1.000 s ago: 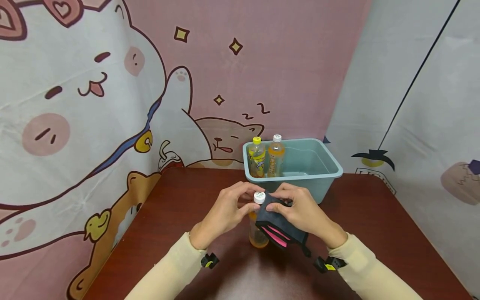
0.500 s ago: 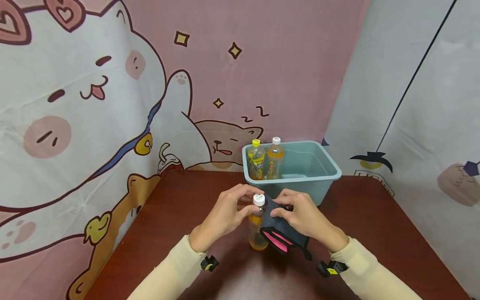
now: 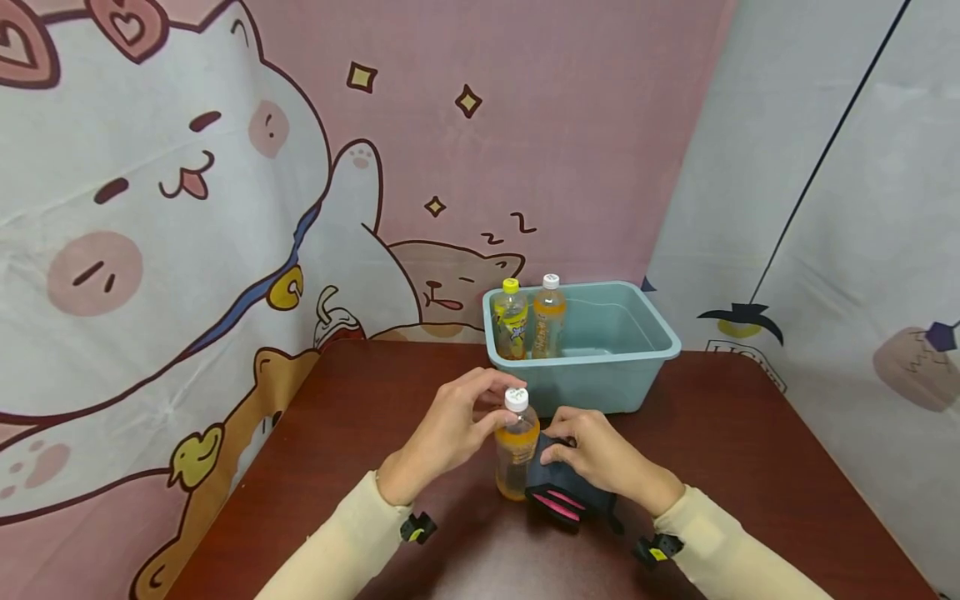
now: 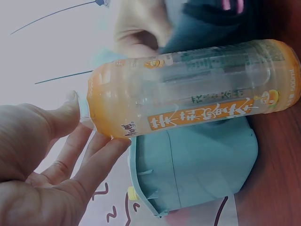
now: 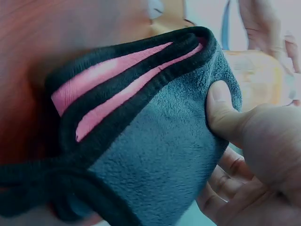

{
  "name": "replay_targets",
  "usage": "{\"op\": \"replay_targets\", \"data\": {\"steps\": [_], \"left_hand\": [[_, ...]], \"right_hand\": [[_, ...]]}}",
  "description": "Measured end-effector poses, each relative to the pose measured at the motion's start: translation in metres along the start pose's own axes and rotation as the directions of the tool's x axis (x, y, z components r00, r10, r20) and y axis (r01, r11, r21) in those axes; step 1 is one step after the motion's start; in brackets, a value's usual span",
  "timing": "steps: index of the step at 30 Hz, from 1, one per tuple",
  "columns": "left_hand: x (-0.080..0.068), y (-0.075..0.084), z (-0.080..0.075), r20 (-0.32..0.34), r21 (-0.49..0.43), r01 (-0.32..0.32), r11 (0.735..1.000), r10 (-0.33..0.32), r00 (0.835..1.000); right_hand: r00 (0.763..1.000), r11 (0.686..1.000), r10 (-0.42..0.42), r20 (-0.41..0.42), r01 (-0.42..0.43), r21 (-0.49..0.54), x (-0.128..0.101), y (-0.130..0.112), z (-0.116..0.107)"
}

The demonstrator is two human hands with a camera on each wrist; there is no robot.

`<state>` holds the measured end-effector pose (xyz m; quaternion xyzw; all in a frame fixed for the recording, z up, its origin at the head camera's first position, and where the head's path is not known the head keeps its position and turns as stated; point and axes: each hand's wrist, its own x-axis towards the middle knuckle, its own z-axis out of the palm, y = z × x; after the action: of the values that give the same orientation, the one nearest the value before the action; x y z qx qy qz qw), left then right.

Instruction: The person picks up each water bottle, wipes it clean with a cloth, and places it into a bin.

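Observation:
A clear plastic drink bottle [image 3: 513, 468] with a white cap and an orange label stands upright on the table. My left hand [image 3: 450, 421] holds it at the neck between thumb and fingers, just under the cap; in the left wrist view the thumb [image 4: 59, 115] lies beside the neck. To its right, my right hand [image 3: 611, 454] pinches a folded dark grey cloth [image 3: 564, 481] with black edging and pink inner layers. In the right wrist view the thumb presses on the fuzzy cloth [image 5: 160, 136], and a black loop hangs from its corner.
Behind the hands stands a light blue plastic bin [image 3: 600, 387]. Inside, at its left end, are a bottle with a yellow cap [image 3: 512, 321] and an orange-labelled bottle with a white cap [image 3: 549, 321]. A cartoon-printed cloth hangs behind the reddish-brown table [image 3: 360, 408].
My right hand has lowered the folded cloth from beside the cap to low beside the bottle, uncovering its orange label. My left hand keeps its hold on the neck.

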<state>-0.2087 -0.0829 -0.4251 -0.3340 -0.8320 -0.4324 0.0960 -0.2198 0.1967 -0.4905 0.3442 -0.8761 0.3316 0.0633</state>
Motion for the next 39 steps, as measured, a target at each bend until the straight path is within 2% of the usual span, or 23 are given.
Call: {"op": "replay_targets", "data": {"steps": [9,13,25,39], "left_hand": [[-0.001,0.0,0.001,-0.01,-0.016,-0.003,1.0,0.003,1.0],[-0.001,-0.001,0.0,-0.008,-0.019,0.003,1.0,-0.003,1.0],[-0.001,0.0,0.0,-0.008,-0.014,-0.006,1.0,0.006,1.0],[0.001,-0.003,0.001,-0.009,-0.005,-0.011,1.0,0.011,1.0]], "right_hand": [[0.991,0.998,0.041,0.13,-0.035,-0.048,-0.002,0.014,0.025],[0.988,0.998,0.048,0.149,-0.04,-0.053,-0.002,0.016,0.028],[0.99,0.998,0.062,0.123,-0.061,-0.008,-0.003,0.014,0.025],[0.998,0.995,0.048,-0.027,-0.046,0.083,-0.002,0.004,0.007]]}}
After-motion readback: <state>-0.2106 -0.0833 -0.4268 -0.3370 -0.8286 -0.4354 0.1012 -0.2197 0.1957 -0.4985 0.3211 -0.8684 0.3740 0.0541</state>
